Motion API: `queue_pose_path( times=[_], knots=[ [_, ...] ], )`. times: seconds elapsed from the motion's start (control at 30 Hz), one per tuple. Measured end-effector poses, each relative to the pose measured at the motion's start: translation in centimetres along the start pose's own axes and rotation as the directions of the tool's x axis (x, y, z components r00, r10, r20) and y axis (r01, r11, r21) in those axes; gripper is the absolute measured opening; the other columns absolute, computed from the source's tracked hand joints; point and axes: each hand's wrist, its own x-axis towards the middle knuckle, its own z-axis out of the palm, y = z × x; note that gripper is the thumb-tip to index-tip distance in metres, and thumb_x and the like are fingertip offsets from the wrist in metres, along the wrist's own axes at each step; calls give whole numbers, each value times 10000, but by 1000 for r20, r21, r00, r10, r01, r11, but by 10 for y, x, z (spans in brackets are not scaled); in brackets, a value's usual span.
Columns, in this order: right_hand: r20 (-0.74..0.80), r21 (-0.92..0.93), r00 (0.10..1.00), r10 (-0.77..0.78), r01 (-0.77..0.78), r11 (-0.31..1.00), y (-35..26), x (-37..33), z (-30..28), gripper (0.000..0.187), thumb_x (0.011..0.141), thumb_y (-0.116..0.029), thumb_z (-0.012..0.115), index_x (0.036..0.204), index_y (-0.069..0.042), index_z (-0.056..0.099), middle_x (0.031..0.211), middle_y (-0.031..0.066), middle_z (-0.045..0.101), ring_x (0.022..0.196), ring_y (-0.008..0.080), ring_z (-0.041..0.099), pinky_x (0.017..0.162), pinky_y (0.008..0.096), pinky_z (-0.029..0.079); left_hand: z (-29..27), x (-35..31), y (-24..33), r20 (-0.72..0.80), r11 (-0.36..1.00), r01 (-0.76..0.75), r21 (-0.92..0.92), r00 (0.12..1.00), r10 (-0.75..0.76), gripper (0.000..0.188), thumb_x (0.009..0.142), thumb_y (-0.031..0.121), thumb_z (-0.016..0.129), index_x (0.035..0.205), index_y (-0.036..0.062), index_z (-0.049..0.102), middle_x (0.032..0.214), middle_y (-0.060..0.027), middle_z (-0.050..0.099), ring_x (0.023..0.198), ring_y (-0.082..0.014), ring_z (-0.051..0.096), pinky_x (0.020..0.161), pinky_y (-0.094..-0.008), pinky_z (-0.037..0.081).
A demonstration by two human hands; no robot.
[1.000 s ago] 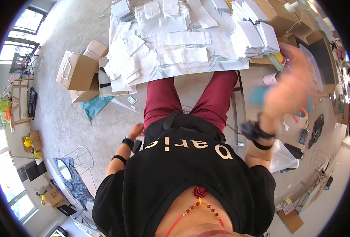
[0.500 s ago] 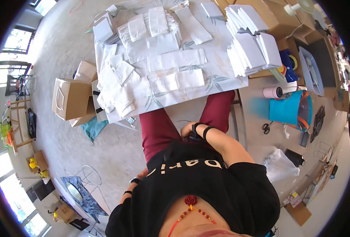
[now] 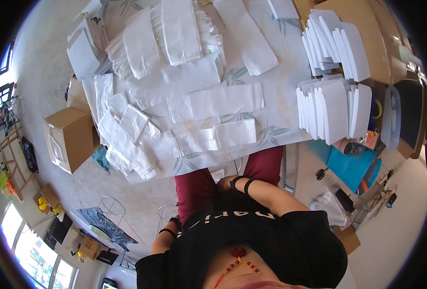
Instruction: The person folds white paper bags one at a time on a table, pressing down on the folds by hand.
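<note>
My right hand [image 3: 226, 183] rests low by my lap at the inner side of my dark red trousers [image 3: 263, 165]; its fingers are hidden. A black strap crosses that hand and another black band circles the wrist. At my left hip, black straps [image 3: 171, 227] mark my left wrist, while the hand itself is almost wholly hidden beside my body. Neither hand touches the table [image 3: 290, 62]. On the table nearest me lie flat translucent white plastic bags [image 3: 235, 133], a loose heap of them [image 3: 131, 125] at the left, and fanned stacks [image 3: 180, 31] farther back.
Stacks of folded white sheets [image 3: 334, 111] stand at the table's right edge beside large cardboard boxes [image 3: 363, 29]. A blue bag [image 3: 351, 166] and scissors [image 3: 321, 174] are on the floor at right. A cardboard box [image 3: 70, 137] stands left, with a wire-framed stool [image 3: 111, 206] nearer me.
The view has shifted, so the table and its bags appear larger and closer. My left hand has slipped further out of sight; my right hand stays by my lap.
</note>
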Motion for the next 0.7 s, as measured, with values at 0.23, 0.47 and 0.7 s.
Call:
queue_pose_path(
  times=[0.23,0.47,0.7],
  knots=[
    [-183,-28,981,66,-72,997,5,-48,-23,496,799,-230,754,1246,-28,683,1240,231,703,1181,404,670,968,484,552,-10,-4,37,-10,1000,-2,17,1000,2,309,962,309,642,1109,53,734,979,-144,759,864,-242,741,751,-391,589],
    [-266,-78,961,74,-98,992,27,-71,-54,512,784,-215,760,1248,-27,656,1236,227,698,1167,407,667,961,492,547,-15,14,48,-27,996,-57,75,998,59,313,958,312,647,1112,54,736,989,-149,761,877,-253,743,766,-398,588],
    [-332,-217,943,24,-101,971,18,-76,-45,474,765,-183,749,1203,-24,664,1202,239,706,1115,411,688,916,511,561,-5,86,65,-79,977,-158,141,982,170,316,954,314,653,1115,55,737,999,-154,764,890,-264,745,781,-404,587]
  ],
)
